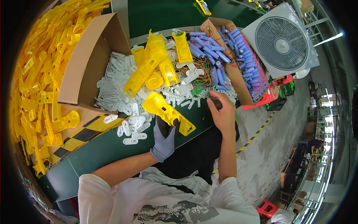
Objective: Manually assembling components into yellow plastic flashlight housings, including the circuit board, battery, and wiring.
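My left hand (pixel 164 139), in a grey glove, is closed around a yellow plastic housing (pixel 167 112). This shell is tilted above the green table's front edge, its wide end toward the far left. To the right, my bare right hand (pixel 223 110) hovers by the loose wires and small white pieces, thumb and forefinger apart, with nothing visible between them. More yellow housings (pixel 151 61) lie heaped beyond the left hand. Beside them spread white plastic pieces (pixel 137 125). Blue cylindrical battery cells (pixel 210 48) with red wires (pixel 203 72) are piled at the far middle.
An open cardboard box (pixel 87 63) holds white pieces at the left, beside a large mound of yellow housings (pixel 37 82). Another cardboard box (pixel 239 84) is packed with blue cells. A grey box fan (pixel 282 44) stands at the far right. Black-and-yellow tape (pixel 84 132) marks an edge.
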Demonstrator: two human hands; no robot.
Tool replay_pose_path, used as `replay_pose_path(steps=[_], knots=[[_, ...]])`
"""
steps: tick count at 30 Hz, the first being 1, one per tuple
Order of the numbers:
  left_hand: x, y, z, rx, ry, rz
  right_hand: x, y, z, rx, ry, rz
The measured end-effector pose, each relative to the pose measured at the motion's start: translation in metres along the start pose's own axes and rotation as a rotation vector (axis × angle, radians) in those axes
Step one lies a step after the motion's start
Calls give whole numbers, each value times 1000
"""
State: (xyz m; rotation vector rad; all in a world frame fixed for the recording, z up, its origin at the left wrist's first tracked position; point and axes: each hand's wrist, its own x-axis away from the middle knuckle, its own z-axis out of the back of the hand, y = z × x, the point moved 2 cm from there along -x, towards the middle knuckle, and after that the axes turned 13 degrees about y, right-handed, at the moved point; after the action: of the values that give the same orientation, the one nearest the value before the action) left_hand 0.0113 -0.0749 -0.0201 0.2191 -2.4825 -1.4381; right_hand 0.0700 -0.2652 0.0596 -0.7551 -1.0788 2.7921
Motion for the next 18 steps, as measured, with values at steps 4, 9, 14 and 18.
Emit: replay_pose_path(steps=[4,9,14,18], knots=[[0,7,3,72,26,99,-28,-20,-7,103,-103,386],[-3,11,12,62,118,197,-32,-23,-54,331,-188,727],[-1,9,18,96,56,100,-40,-19,-48,198,-207,654],[-3,13,21,92,61,93,-48,-14,-43,-44,-84,682]])
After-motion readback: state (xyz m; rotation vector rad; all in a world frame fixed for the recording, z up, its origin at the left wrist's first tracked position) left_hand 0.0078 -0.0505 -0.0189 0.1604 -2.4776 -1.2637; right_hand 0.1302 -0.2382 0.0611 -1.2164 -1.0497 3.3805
